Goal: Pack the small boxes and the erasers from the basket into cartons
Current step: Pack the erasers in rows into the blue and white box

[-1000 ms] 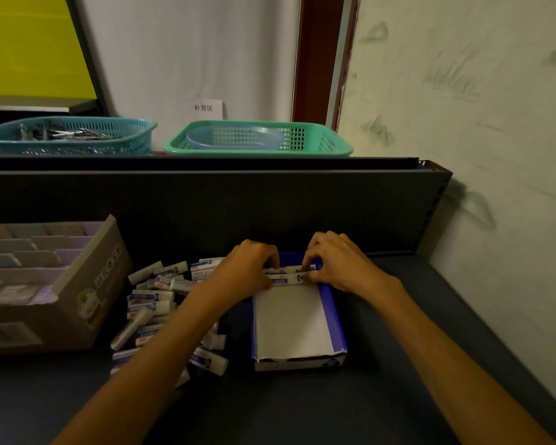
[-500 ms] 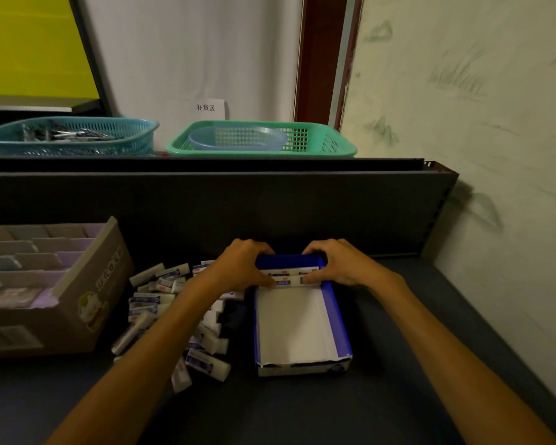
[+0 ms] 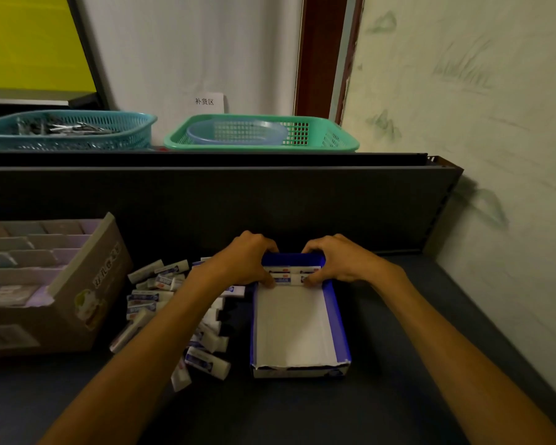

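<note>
A blue carton (image 3: 337, 319) with a white inside lies open on the dark shelf. At its far end lie two rows of white erasers (image 3: 291, 275) with blue labels. My left hand (image 3: 244, 261) and my right hand (image 3: 341, 260) curl over the carton's far corners, and their fingertips pinch the ends of the near row of erasers. A loose pile of several erasers (image 3: 161, 303) lies left of the carton, partly hidden by my left forearm.
A brown carton (image 3: 87, 297) filled with pastel small boxes stands at the left. On the upper shelf sit a teal basket (image 3: 65, 130) with metal items and a green basket (image 3: 260, 133) holding a bluish bowl. A wall closes the right side.
Both hands slid with the erasers toward the carton's far end and now sit over its far corners. The camera view shifted slightly.
</note>
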{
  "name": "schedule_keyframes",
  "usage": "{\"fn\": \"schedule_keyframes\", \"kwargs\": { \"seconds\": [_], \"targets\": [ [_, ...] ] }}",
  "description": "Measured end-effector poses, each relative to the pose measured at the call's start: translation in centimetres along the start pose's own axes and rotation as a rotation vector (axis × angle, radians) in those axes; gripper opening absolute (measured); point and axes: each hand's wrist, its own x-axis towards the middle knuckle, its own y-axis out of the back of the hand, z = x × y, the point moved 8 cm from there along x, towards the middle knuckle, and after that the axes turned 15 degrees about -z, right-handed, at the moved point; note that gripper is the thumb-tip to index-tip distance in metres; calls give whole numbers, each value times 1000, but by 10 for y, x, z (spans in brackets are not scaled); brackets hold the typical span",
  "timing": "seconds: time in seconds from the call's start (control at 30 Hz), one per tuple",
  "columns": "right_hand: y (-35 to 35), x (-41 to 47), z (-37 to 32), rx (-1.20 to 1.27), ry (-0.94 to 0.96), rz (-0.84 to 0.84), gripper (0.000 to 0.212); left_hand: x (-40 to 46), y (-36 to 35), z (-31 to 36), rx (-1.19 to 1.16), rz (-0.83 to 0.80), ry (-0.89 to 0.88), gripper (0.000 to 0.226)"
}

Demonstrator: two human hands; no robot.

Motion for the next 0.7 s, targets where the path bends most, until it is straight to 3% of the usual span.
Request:
{"fn": "schedule_keyframes", "kwargs": {
  "seconds": [0.4, 0.7],
  "targets": [
    [-2, -12, -11, -89, -37, 24, 50, -7, -3, 0, -10, 44, -5, 55],
    [11, -44, -65, -396, 58, 351, 53, -60, 25, 22, 327, 274, 96, 56]
  ]
}}
